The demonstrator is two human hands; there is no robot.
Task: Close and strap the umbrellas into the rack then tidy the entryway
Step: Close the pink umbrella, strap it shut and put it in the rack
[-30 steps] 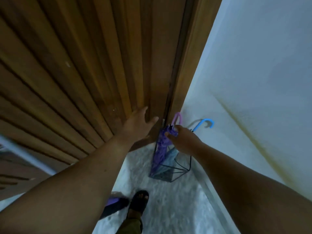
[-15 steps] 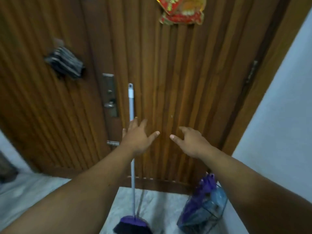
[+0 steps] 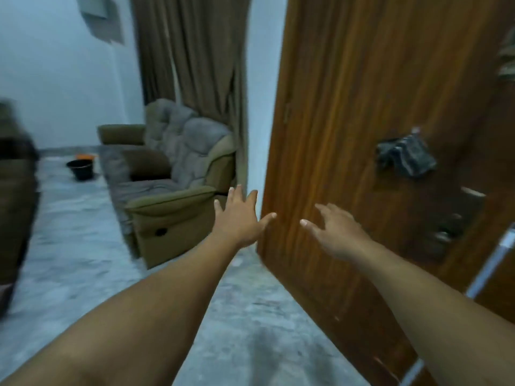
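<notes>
Floor (image 3: 83, 274): pale, mottled stone, blurred.
Bucket (image 3: 80, 169): small, black, on the floor far left.
Armchair (image 3: 172, 174): padded, olive-grey.
Curtain (image 3: 195, 65): brown folds behind it.
Left hand (image 3: 238, 218): fingers spread, empty.
Door (image 3: 362, 135): ribbed wood.
Right hand (image 3: 335, 235): fingers apart, empty.
Umbrellas, rack: out of view.

A living room beside a wooden door, blurred by motion.

An olive recliner sofa (image 3: 172, 188) stands on the grey marbled floor (image 3: 69, 246) in front of brown curtains (image 3: 195, 51). Well behind it, a black bucket (image 3: 80, 169) sits beside something orange, too blurred to tell. On the wooden door (image 3: 348, 121) hangs a dark folded cloth (image 3: 405, 157), above a metal lock (image 3: 446, 235).
</notes>
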